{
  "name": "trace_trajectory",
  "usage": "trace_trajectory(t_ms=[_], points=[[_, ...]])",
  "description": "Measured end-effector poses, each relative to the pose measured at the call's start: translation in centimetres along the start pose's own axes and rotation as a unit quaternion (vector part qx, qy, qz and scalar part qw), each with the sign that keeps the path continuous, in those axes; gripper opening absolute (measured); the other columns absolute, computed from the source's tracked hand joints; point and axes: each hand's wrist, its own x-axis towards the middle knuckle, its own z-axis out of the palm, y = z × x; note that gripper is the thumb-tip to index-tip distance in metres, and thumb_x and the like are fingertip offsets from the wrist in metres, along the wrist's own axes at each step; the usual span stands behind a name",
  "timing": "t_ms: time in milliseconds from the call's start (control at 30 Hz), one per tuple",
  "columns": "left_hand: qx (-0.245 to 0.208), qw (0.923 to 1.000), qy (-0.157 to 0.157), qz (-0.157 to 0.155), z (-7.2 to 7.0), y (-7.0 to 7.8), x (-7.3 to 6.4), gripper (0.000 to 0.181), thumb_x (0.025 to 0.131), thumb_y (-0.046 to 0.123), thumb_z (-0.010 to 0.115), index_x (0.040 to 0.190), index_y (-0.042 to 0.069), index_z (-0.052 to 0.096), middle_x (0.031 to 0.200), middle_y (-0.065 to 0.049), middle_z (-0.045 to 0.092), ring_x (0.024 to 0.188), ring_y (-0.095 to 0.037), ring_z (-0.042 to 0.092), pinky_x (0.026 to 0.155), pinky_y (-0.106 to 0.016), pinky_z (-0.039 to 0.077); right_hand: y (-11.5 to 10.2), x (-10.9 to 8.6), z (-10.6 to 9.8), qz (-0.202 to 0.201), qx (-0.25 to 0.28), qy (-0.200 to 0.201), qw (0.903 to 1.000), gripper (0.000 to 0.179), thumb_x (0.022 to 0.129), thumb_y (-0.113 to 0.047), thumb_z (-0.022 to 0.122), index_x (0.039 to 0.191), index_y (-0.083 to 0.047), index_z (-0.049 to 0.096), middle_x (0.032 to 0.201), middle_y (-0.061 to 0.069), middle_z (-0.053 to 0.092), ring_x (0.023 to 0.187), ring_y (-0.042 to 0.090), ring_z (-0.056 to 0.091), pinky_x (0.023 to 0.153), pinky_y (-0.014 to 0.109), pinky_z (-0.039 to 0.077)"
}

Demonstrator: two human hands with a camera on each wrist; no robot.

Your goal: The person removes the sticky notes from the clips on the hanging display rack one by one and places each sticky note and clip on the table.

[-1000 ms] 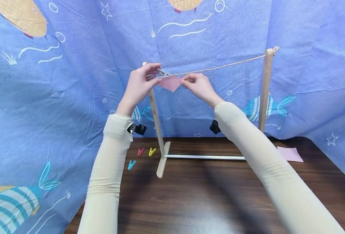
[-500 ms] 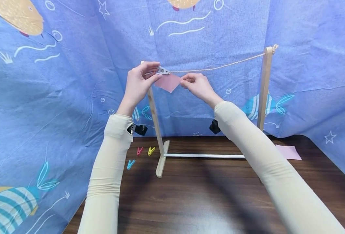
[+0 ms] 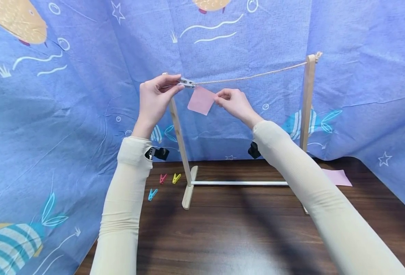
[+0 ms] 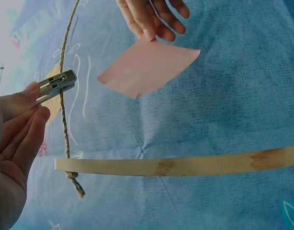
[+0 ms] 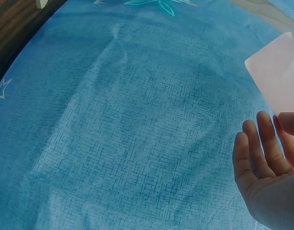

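My left hand [image 3: 152, 97] pinches a grey clothespin [image 3: 187, 82] by its handle end, beside the left post. In the left wrist view the clothespin [image 4: 60, 84] overlaps the twisted rope [image 4: 64, 120]. A square of pink paper [image 3: 202, 100] hangs from my right hand [image 3: 234, 102], which pinches one corner between thumb and fingertip. The paper [image 4: 149, 67] shows apart from the clothespin in the left wrist view, tilted and a little below the rope. In the right wrist view the paper [image 5: 278, 72] stands above my fingertips, partly cut off by the frame edge.
The wooden stand has a left post [image 3: 179, 139], a right post [image 3: 308, 103] and a white bottom bar [image 3: 240, 183]. Red [image 3: 162, 178], yellow [image 3: 176, 178] and blue [image 3: 152, 194] clothespins lie left of it. Another pink sheet [image 3: 338, 177] lies at the right; patterned cloth [image 3: 257, 126] hangs behind.
The pink paper has come down and away from the clothespin, turning so more of it shows. My left hand has shifted slightly left with the clothespin; my right hand has hardly moved.
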Motion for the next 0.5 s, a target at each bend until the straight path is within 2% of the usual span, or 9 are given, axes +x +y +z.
trace_trajectory(t_ms=[200,500], points=[[0.012,0.9997,0.011,0.017,-0.6,0.2,-0.3,0.021,0.085,0.009,0.081,0.106,0.004,0.079,0.102,-0.011,0.076,0.091,-0.010,0.073,0.085,-0.025,0.057,0.2,-0.2,-0.1,-0.004,-0.010,0.004,0.9999,0.029,0.103,-0.034,0.059,0.121,-0.014,0.069,0.116,0.010,0.071,0.109,0.026,0.063,0.091,0.041,0.049],[-0.015,0.9989,0.044,0.004,-1.2,-0.1,-0.6,0.022,0.083,0.003,0.082,0.105,0.001,0.078,0.104,-0.014,0.076,0.092,-0.008,0.072,0.086,-0.027,0.057,0.9,-0.4,-0.2,-0.001,-0.014,0.002,0.9999,0.031,0.103,-0.034,0.059,0.123,-0.012,0.069,0.118,0.011,0.071,0.110,0.025,0.064,0.094,0.041,0.050]])
